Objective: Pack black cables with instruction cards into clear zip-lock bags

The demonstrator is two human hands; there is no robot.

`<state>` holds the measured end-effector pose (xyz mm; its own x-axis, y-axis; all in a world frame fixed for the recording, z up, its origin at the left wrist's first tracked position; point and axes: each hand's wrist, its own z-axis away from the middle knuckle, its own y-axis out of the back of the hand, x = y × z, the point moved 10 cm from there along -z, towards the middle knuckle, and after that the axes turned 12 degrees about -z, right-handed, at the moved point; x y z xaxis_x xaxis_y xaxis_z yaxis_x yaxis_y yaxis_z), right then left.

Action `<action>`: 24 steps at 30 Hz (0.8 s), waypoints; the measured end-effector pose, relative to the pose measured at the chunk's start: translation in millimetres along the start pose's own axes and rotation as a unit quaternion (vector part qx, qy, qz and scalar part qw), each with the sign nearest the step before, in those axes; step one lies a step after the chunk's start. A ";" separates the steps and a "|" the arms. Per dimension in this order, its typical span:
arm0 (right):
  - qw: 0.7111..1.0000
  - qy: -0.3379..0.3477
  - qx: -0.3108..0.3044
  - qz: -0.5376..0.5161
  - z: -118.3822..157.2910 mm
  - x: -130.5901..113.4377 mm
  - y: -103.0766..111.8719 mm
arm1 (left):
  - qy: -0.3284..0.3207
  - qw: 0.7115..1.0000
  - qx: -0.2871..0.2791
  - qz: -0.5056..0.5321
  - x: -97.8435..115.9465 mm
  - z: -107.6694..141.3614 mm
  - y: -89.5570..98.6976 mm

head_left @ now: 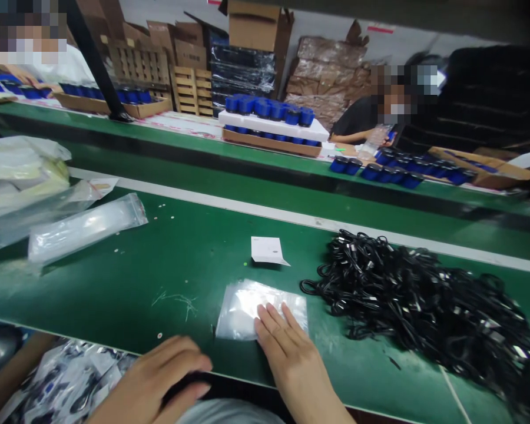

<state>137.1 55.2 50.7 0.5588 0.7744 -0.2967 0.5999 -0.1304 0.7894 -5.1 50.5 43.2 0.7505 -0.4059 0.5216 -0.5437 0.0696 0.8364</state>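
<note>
My right hand (287,347) lies flat with its fingers stretched out on a small stack of clear plastic bags (238,312) on the green table. My left hand (168,371) hovers at the table's near edge, fingers slightly curled and the thumb apart, with nothing in it. Just beyond the bags lies a folded white leaflet (267,250). To the right of the bags spreads a large heap of black cables (401,294) with metal plugs.
Clear plastic packs (88,227) lie at the left. Below the near edge, a box holds bagged items (79,383). Across the bench stand blue round containers (269,109) on trays. Two people (362,118) work at the far side, one right, one left.
</note>
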 end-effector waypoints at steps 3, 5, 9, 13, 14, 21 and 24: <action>0.997 -0.045 -0.004 -0.057 -9.2 13.7 5.7 | -0.020 0.999 0.008 -0.043 22.9 -31.8 -6.4; 0.989 -0.097 -0.014 -0.107 -14.0 25.0 5.8 | -0.022 0.997 0.022 -0.065 29.1 -42.6 -12.1; 0.982 -0.131 -0.029 -0.134 -21.3 32.6 3.6 | -0.060 0.954 0.186 -0.226 44.6 -46.0 5.6; 0.987 -0.108 -0.006 -0.121 -23.2 29.6 4.0 | -0.111 0.942 0.151 -0.279 48.6 -60.0 -4.2; 0.986 -0.118 0.008 -0.118 -21.3 32.2 5.3 | -0.113 0.950 0.135 -0.259 46.0 -63.7 -6.5; 0.970 -0.219 0.102 -0.033 4.8 55.0 25.0 | -0.068 0.962 0.225 -0.140 24.1 -60.4 10.1; 0.948 -0.261 0.159 -0.084 12.8 58.7 42.2 | -0.087 0.957 0.253 -0.109 25.0 -52.7 15.0</action>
<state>202.5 87.3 59.7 0.5980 0.3998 -0.6947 0.8013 -0.2771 0.5303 25.3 89.4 77.7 0.8169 -0.5088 0.2717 -0.5270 -0.4669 0.7101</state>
